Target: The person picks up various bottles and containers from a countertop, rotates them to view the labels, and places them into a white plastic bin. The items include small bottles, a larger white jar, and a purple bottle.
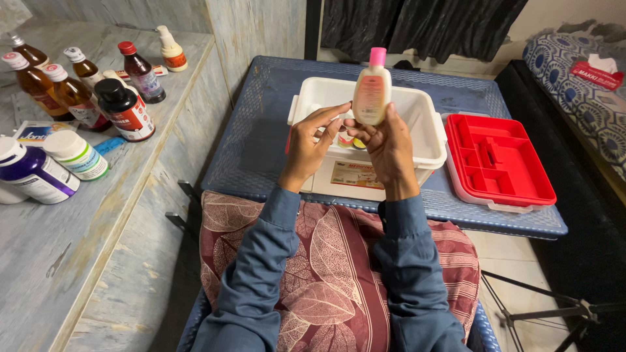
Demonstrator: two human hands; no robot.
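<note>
1. Our right hand (389, 146) grips the pink-capped lotion bottle (372, 91) upright above the white storage box (427, 140), label facing us.
2. Our left hand (306, 146), fingers loosely apart, touches its base, steadying it.

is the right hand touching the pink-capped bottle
Touching. The head view shows the right hand wrapped around the lower part of the pink-capped bottle, holding it upright above the white box.
</note>
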